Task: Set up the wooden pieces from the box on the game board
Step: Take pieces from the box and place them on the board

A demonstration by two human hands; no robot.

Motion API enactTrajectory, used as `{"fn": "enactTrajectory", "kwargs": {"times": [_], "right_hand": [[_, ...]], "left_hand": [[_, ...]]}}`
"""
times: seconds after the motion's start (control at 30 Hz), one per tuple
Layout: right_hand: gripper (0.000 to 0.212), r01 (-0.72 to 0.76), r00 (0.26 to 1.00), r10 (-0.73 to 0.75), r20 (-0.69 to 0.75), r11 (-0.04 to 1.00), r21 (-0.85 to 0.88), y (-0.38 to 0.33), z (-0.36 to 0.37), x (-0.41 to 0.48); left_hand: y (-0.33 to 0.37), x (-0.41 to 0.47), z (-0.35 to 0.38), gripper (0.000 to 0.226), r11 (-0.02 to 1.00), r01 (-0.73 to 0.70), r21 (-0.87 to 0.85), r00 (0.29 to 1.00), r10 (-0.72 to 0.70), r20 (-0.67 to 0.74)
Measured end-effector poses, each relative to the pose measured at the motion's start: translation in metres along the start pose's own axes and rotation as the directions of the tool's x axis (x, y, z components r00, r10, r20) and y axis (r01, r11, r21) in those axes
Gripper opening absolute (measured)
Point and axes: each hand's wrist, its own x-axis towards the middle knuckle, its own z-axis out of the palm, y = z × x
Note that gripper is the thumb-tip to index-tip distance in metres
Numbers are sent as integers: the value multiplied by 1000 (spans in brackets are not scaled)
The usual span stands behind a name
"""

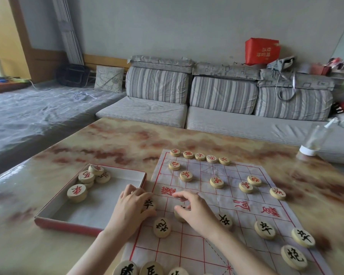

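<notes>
A white paper game board with red grid lines lies on the table. Several round wooden pieces with red characters stand on its far half, and several with black characters on its near half. My left hand holds a black-lettered piece at the board's left edge. My right hand grips another wooden piece on the board, mostly hidden under the fingers. The open box to the left of the board holds several red-lettered pieces in its far corner.
A marbled brown table carries everything. A clear plastic bottle leans at its far right edge. Behind the table stands a striped grey sofa with a red bag on top.
</notes>
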Motion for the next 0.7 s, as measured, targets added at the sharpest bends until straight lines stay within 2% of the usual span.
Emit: {"fn": "enactTrajectory", "kwargs": {"times": [0.1, 0.23, 0.4, 0.53, 0.7], "right_hand": [[33, 27, 1000, -27, 9, 1000, 10, -9, 6, 3], [32, 64, 998, -65, 17, 997, 42, -27, 18, 12], [31, 96, 994, -100, 42, 992, 80, -53, 43, 24], [30, 86, 993, -94, 78, 991, 103, -69, 63, 32], [32, 61, 988, -77, 134, 990, 123, -81, 77, 34]], "left_hand": [[-2, -1, -7, 69, 998, 7, -68, 999, -11, -50], [-16, -1, -32, 27, 989, 78, -129, 986, -96, -139], [-62, -13, -55, 31, 971, 228, -74, 943, -239, -231], [-96, -28, -57, 44, 954, 299, -15, 928, -294, -227], [-127, -32, -58, 25, 935, 354, 11, 913, -343, -222]]}}
